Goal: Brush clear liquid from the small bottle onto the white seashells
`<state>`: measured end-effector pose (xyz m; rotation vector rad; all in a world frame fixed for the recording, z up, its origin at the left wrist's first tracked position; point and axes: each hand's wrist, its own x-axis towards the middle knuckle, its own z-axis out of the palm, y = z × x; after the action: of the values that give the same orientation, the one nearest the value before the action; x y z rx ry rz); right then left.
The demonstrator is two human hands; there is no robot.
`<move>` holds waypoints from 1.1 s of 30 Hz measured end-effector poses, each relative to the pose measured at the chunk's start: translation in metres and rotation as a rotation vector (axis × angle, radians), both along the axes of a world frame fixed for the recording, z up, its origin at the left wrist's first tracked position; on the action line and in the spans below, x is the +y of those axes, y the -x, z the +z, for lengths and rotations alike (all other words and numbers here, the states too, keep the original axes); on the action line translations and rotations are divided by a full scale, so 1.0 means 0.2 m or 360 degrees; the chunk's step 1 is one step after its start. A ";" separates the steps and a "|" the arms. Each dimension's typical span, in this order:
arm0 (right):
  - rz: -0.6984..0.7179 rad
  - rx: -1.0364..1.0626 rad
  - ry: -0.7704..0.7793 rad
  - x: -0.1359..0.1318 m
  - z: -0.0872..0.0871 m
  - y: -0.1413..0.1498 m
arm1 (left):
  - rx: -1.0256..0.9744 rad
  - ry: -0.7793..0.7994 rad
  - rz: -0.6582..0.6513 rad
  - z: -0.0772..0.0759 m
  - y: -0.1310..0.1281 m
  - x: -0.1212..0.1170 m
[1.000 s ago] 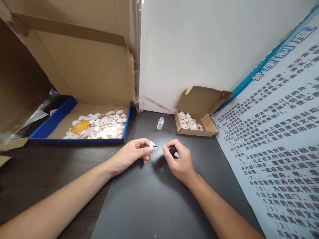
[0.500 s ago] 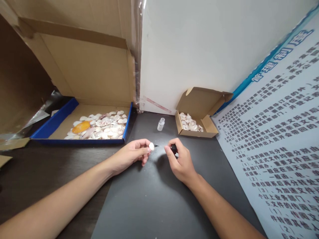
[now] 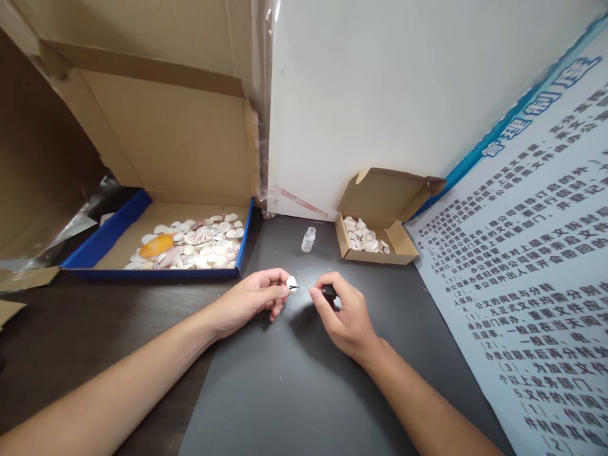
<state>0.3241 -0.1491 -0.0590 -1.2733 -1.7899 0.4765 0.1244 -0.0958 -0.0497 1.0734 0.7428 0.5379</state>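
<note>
My left hand (image 3: pixel 259 294) pinches a small white seashell (image 3: pixel 292 281) between thumb and fingertips above the grey mat. My right hand (image 3: pixel 344 310) is closed around a black brush cap (image 3: pixel 329 292). The thin dark brush tip lies over the face of the shell; whether it touches is hard to tell. Beyond both hands stands a small clear bottle (image 3: pixel 308 240) with a white label, upright and without its cap.
At the left, a blue-edged cardboard box (image 3: pixel 152 273) holds many shells and an orange oval piece (image 3: pixel 156 245). A smaller cardboard box (image 3: pixel 403 247) with shells stands at the right. A white panel (image 3: pixel 370 95) rises behind, and a printed poster (image 3: pixel 536 253) leans along the right.
The brush tip has moved from beside the shell's right edge to across its face. My right hand has come slightly lower and closer to the left hand, and the shell is turned more face-on.
</note>
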 end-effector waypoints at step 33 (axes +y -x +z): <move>0.0059 -0.0077 0.0011 -0.01 -0.01 0.00 | 0.0019 -0.0059 -0.0007 0.01 -0.01 -0.01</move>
<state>0.3246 -0.1502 -0.0604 -1.2682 -1.8565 0.4769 0.1259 -0.0968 -0.0487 1.1134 0.7433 0.5440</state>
